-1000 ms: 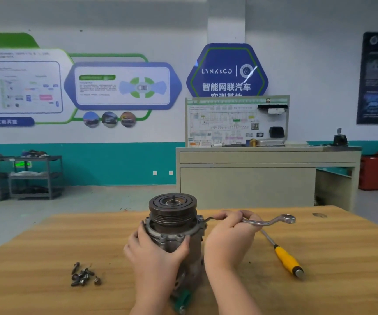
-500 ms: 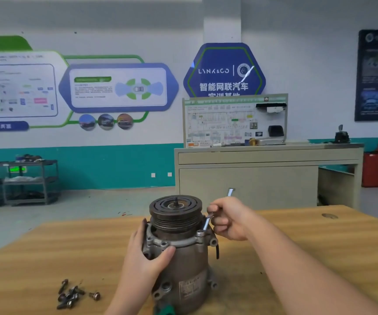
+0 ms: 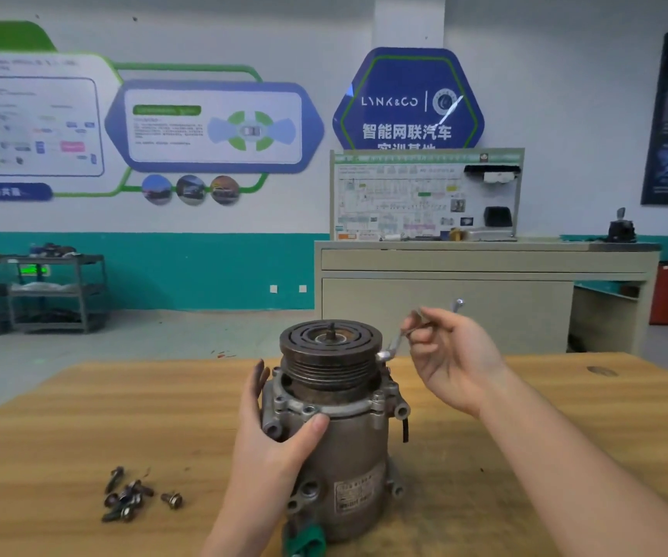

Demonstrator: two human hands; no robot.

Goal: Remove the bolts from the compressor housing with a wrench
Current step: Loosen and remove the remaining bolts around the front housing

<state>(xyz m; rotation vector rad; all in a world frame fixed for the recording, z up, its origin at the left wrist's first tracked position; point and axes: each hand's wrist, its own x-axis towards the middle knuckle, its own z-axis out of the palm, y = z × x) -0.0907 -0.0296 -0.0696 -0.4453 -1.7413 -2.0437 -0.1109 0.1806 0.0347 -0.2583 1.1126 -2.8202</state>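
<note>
A grey metal compressor [image 3: 348, 444] stands upright on the wooden table [image 3: 83, 428], its dark grooved pulley [image 3: 330, 351] on top. My left hand [image 3: 272, 440] grips the housing's flange from the left, thumb across the front. My right hand [image 3: 449, 355] holds a silver offset wrench [image 3: 394, 347] in its fingers, palm turned toward me. The wrench's lower ring end sits at the flange's back right, just behind the pulley; its other end [image 3: 458, 304] sticks up past my fingers. A small pile of removed bolts [image 3: 131, 496] lies on the table to the front left.
A beige workbench [image 3: 465, 299] with a display board stands behind the table. Dark metal shelf racks [image 3: 43, 291] line the far left wall. A green fitting [image 3: 304, 540] pokes out at the compressor's base near the table's front edge.
My right hand has swung the wrench from lying flat to the right to pointing up and back behind the pulley, and its fingers have loosened. The left hand keeps its grip on the housing.
</note>
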